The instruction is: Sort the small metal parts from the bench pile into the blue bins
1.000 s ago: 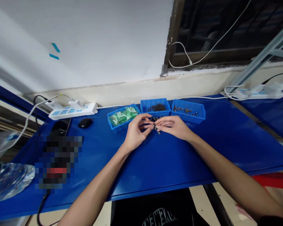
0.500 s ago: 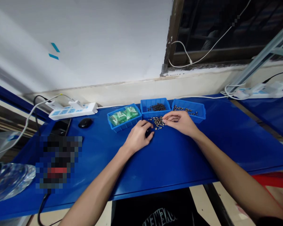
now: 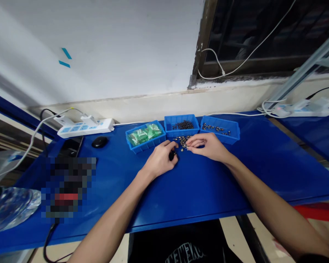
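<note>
- Head view, the only one: loose screws [image 3: 183, 141] in a small pile on the blue table [image 3: 194, 193], just in front of the middle box [image 3: 182, 134], between the two hands.
- Right hand [image 3: 210, 147]: at the pile's right edge, thumb and forefinger tips nearly together, other fingers bent. Cannot tell whether a screw is pinched there.
- Left hand [image 3: 159, 159]: resting low beside the pile, fingers curled, with a gap to the thumb. Dark patch [image 3: 172, 155] in that gap; held thing or shadow, cannot tell.
- Already in boxes: a dense heap of dark screws [image 3: 185, 125] in the middle box; a sparser scatter of screws [image 3: 218, 128] in the right box [image 3: 229, 138]; green packets [image 3: 145, 134] in the left box [image 3: 146, 147].
- Left over: the loose pile, outside all three boxes. My judgement: handling is partway, with this pile the unfinished part. No finished assembly made out near the hands.
- How many screws have been dealt with: cannot tell. Pieces too small to count.
</note>
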{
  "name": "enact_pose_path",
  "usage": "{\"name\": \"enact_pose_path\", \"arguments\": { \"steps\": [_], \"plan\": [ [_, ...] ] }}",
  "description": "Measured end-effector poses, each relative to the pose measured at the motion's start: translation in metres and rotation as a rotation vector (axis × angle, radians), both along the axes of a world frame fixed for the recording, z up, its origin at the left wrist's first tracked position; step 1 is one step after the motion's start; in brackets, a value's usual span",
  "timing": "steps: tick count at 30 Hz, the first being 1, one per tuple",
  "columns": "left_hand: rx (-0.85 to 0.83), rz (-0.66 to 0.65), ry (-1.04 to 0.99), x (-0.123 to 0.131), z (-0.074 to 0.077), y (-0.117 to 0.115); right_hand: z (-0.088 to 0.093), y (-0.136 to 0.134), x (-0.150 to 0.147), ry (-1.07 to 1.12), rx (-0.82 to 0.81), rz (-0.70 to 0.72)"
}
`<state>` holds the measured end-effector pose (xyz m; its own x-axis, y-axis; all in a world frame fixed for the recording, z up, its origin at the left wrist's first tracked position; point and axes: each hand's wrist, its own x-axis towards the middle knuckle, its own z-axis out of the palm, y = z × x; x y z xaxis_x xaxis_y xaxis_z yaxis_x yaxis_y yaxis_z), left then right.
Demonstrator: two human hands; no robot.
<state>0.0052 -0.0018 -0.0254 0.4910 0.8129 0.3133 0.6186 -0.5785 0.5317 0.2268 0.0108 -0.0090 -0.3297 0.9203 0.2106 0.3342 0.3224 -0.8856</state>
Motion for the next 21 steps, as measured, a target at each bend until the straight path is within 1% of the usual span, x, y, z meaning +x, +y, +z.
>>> {"name": "enact_pose_path", "arguments": {
  "steps": [5,10,12,15,17,18,19,21],
  "plan": [
    [0.016,-0.021,-0.022,-0.001,0.0,0.0,0.004,0.001,0.001,0.15,-0.006,-0.115],
    [0.021,-0.044,-0.069,-0.001,-0.003,0.003,0.006,0.005,0.006,0.216,0.045,-0.204],
    [0.022,-0.049,-0.109,-0.001,-0.004,0.005,0.006,0.007,0.009,0.242,0.099,-0.314],
    [0.013,-0.041,-0.208,-0.001,-0.005,0.006,0.008,0.011,0.013,0.294,0.226,-0.576],
    [0.009,-0.025,-0.292,0.0,-0.005,0.006,0.008,0.012,0.016,0.321,0.294,-0.689],
    [0.002,-0.014,-0.342,0.001,-0.004,0.006,0.008,0.013,0.016,0.327,0.307,-0.704],
    [-0.013,-0.003,-0.396,0.001,-0.003,0.006,0.008,0.012,0.016,0.324,0.303,-0.69],
    [-0.073,0.012,-0.509,0.003,-0.001,0.006,0.009,0.01,0.013,0.286,0.256,-0.585]
  ]
}}
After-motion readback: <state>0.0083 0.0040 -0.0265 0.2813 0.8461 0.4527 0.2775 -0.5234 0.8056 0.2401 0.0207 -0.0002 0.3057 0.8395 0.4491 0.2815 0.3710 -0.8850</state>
